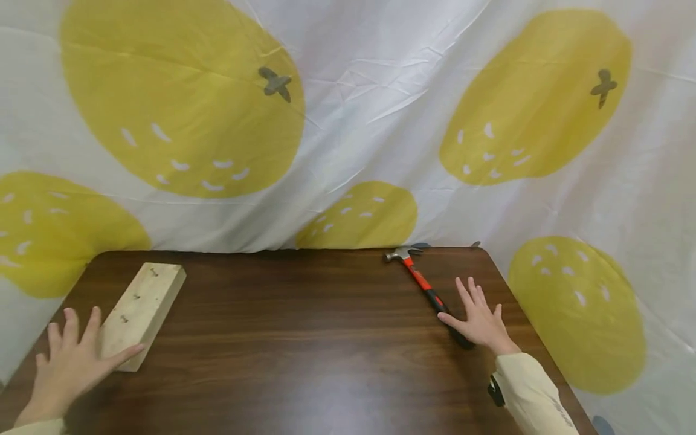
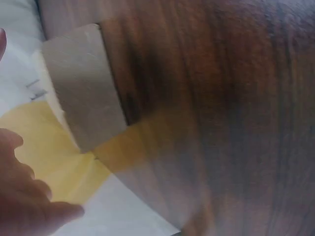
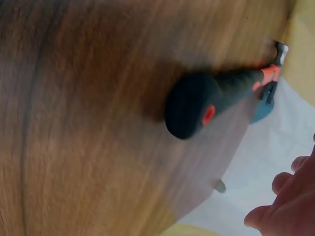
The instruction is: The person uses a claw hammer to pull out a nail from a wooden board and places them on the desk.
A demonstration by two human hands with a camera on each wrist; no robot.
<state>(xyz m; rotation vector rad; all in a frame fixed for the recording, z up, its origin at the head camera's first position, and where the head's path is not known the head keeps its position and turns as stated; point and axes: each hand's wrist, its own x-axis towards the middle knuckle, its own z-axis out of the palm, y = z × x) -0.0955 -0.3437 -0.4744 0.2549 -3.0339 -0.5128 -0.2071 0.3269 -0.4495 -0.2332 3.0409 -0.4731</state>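
Observation:
On the left of the brown table lies a pale wooden block (image 1: pixel 142 308) with 3 bent nails standing in its top face. My left hand (image 1: pixel 70 365) is spread beside the block's near end, fingers apart and holding nothing. In the left wrist view the end of the wooden block (image 2: pixel 86 88) faces the camera, apart from the fingers. A claw hammer (image 1: pixel 421 281) with a red and black handle lies at the right, its head at the far edge. My right hand (image 1: pixel 481 323) hovers with spread fingers over the handle's near end. The right wrist view shows a gap between hammer (image 3: pixel 236 91) and fingers.
The dark wood-grain table (image 1: pixel 293 338) spans the space between the hands. Behind it and along its sides hangs a white cloth (image 1: pixel 370 121) with yellow fruit prints, meeting the table's far edge. A small grey object (image 1: pixel 475 244) shows at the far right corner.

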